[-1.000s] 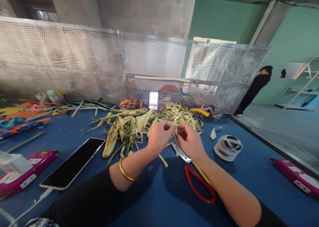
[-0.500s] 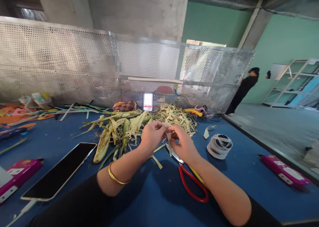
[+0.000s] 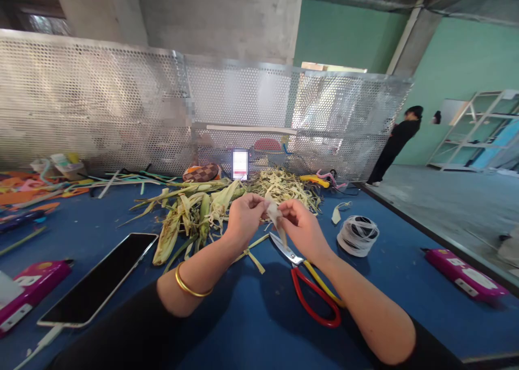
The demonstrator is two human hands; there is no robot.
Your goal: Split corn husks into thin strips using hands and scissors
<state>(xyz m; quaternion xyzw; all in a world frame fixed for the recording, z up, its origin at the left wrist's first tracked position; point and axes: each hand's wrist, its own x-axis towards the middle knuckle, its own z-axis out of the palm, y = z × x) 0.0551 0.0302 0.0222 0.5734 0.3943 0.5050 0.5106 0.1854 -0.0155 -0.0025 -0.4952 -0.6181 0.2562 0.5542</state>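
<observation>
Between my two hands is a pale strip of corn husk (image 3: 274, 214), its tail hanging down toward the table. My left hand (image 3: 245, 217) pinches its left side with thumb and fingertips. On the other side my right hand (image 3: 302, 226) pinches it, fingers curled. Below them lie scissors (image 3: 292, 256) with one red and one yellow handle, blades pointing away from me. Behind my hands spread corn husks (image 3: 190, 218) and a heap of shredded husk strips (image 3: 290, 186). A roll of whitish twine (image 3: 358, 236) sits right of my right hand.
A phone (image 3: 101, 281) with a cable lies at left, beside a magenta power strip (image 3: 34, 289). Another magenta power strip (image 3: 464, 275) is at right. A perforated metal screen (image 3: 243, 99) closes the table's back. A person (image 3: 399, 143) in black stands beyond it at right.
My hands have drawn slightly apart, so more of the husk strip shows between them. Its tail has swung, and the scissors are less covered.
</observation>
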